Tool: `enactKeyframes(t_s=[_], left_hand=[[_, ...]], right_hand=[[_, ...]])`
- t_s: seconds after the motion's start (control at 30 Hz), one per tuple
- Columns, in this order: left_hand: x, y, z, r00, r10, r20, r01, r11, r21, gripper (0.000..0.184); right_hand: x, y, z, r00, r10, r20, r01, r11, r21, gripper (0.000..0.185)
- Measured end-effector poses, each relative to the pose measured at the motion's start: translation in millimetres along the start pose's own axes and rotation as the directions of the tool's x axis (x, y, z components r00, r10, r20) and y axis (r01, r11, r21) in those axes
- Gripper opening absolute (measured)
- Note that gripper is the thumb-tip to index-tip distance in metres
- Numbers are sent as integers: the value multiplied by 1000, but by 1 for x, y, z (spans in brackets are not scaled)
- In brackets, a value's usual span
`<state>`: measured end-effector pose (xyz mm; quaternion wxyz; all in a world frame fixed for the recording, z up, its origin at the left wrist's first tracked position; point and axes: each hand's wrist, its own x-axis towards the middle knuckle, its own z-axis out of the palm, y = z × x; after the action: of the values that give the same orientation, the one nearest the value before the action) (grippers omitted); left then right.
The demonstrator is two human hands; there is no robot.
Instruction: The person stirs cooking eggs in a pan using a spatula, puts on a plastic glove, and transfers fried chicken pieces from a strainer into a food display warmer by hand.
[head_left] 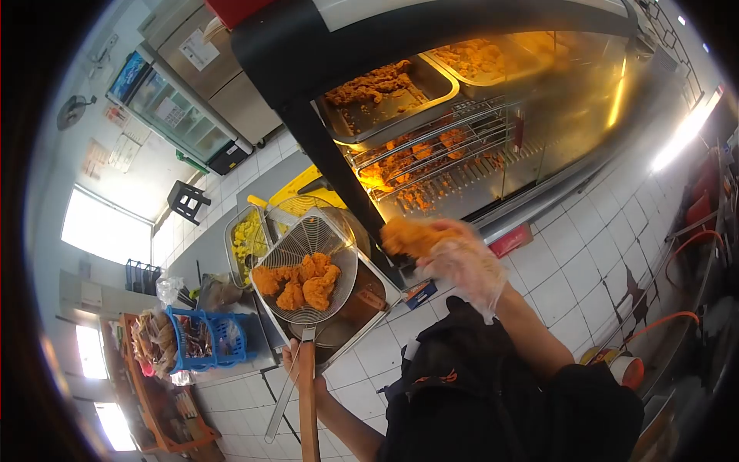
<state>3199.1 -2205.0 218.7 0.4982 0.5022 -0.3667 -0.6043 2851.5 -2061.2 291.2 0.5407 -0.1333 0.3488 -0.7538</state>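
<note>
My right hand (469, 266), in a clear plastic glove and blurred by motion, is closed around a piece of fried chicken (412, 236) beside the front post of the lit display case. My left hand (296, 366) wraps the wooden handle (308, 408) of a wire strainer (327, 239) from behind; part of its grip is hidden. In the strainer's mesh lie several pieces of fried chicken (319, 289). Beneath it is a square metal container (369, 296), mostly covered by the strainer. Next to the left hand, a thin metal handle (279, 412) slants down.
Inside the display case, trays (454, 96) hold fried food, with a wire rack (439, 138) below. A tray of yellow food (246, 239) stands left of the strainer. Blue baskets (206, 339) with packages are farther left. A dark stool (187, 202) stands on the tiled floor.
</note>
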Motion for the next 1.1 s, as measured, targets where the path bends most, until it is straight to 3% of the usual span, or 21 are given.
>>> enactKeyframes(t_s=[0.03, 0.1, 0.2, 0.3, 0.4, 0.53, 0.63, 0.7, 0.73, 0.77, 0.83, 0.9, 0.93, 1.0, 1.07, 1.1], left_hand=[[0, -1, 0, 1000, 19, -13, -18, 999, 28, 22], [0, -3, 0, 998, 55, -28, -52, 994, 92, 22], [2, -2, -3, 1000, -15, 10, 14, 998, 53, 23], [-2, 1, 5, 1000, -9, 28, 8, 1000, 17, 23], [-1, 2, 6, 1000, -16, 4, 16, 1000, 5, 24], [0, 0, 7, 998, -29, -63, 30, 999, 14, 24], [3, -3, -2, 1000, 26, 5, -26, 996, 88, 21], [9, -9, -12, 995, 88, -34, -82, 985, 153, 21], [10, -11, -14, 998, 54, -39, -51, 996, 79, 19], [8, -9, -11, 999, 20, -43, -20, 1000, 5, 18], [12, -20, -26, 993, 118, -23, -115, 987, 111, 13], [26, -31, -52, 915, 323, 241, -393, 847, 358, 23], [26, -30, -49, 836, 412, 362, -540, 731, 416, 30], [15, -14, -32, 634, 520, 572, -762, 294, 577, 27], [10, -2, -25, 503, 477, 721, -810, -30, 586, 29], [11, 0, -24, 481, 479, 734, -805, -90, 586, 30]], right_hand=[[4, 2, -14, 976, -200, -90, 171, 950, -261, 41], [25, 8, -49, 826, -552, -112, 340, 647, -683, 41], [76, 0, -87, 562, -827, -33, 225, 191, -956, 42], [116, -6, -117, 475, -859, -192, 613, 479, -628, 48], [129, -24, -146, 525, -815, -246, 529, 539, -655, 52], [114, -38, -148, 504, -832, -234, 562, 521, -642, 50], [112, -60, -163, 408, -889, -208, 432, 389, -814, 48], [116, -75, -168, 443, -835, -326, 332, 491, -806, 49], [129, -75, -170, 315, -902, -294, 322, 393, -861, 49], [148, -72, -178, 170, -973, -154, 283, 198, -938, 48], [183, -69, -187, -145, -978, 147, 33, -153, -988, 46], [208, -60, -186, -129, -981, 148, -56, -142, -988, 43], [211, -59, -183, -62, -984, 167, -142, -157, -977, 40], [216, -65, -177, 190, -967, 171, -307, -224, -925, 36], [212, -78, -180, 542, -833, 107, -404, -370, -837, 35], [206, -87, -182, 708, -705, 49, -395, -453, -799, 36]])
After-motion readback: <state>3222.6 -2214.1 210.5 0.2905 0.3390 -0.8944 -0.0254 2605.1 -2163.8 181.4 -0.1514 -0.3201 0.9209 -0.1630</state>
